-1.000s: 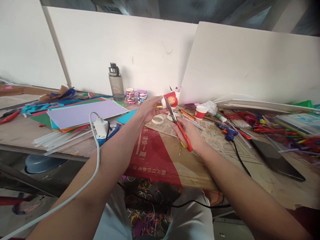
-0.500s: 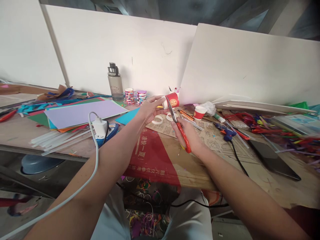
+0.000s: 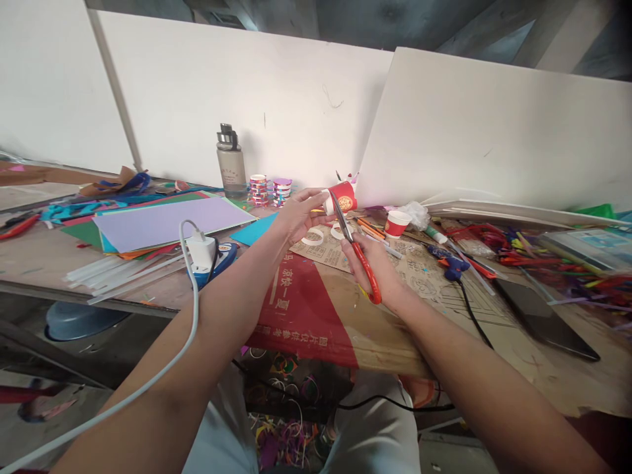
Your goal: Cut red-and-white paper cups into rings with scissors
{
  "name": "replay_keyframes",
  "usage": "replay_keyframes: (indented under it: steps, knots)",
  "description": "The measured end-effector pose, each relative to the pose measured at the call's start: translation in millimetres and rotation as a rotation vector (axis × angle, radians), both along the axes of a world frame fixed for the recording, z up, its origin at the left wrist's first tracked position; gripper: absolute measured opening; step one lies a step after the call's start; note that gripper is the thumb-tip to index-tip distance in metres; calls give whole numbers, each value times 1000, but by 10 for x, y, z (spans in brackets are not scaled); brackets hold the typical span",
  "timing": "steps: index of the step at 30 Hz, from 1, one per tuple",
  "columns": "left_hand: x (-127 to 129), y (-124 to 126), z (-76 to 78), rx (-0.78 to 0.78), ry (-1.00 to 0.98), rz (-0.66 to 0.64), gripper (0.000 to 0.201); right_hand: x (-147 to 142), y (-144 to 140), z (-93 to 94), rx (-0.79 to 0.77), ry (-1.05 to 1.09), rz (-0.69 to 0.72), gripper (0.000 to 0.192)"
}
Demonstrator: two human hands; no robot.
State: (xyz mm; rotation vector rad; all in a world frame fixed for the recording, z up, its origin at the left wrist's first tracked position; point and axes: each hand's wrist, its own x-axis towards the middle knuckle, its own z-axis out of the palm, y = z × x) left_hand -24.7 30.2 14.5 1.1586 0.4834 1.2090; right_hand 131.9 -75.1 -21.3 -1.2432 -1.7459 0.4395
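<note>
My left hand [image 3: 302, 214] grips a red and white paper cup [image 3: 344, 197] on its side above the table. In my right hand [image 3: 378, 263] is a pair of scissors [image 3: 366, 266] with red handles. Their blades lie against the cup, near its white end; whether they cut through the wall I cannot tell. Below the cup, two white paper rings [image 3: 313, 237] rest on the printed cardboard. A second red and white paper cup [image 3: 397, 224] stands upright to the right of the scissors.
A water bottle [image 3: 230, 161] and two small striped stacks [image 3: 257, 190] stand at the back. Coloured paper sheets [image 3: 172, 220] and a white plug [image 3: 201, 250] lie left. On the right are a blue glue gun [image 3: 451, 263], a dark phone or tablet [image 3: 546, 319] and colourful strips.
The view has shifted slightly, moving everything a little to the right. The cup has turned a bit in my left hand, and the scissors stay at it.
</note>
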Motion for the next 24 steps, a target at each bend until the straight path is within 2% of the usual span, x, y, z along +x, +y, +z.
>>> replay_keyframes:
  steps: [7, 24]
  knots:
    - [-15, 38, -16, 17, 7, 6, 41, 81, 52, -85, -8, -24, 40, 33]
    - [-21, 40, -36, 33, 49, 38, 39, 43, -11, 9, -29, -33, -13, 40]
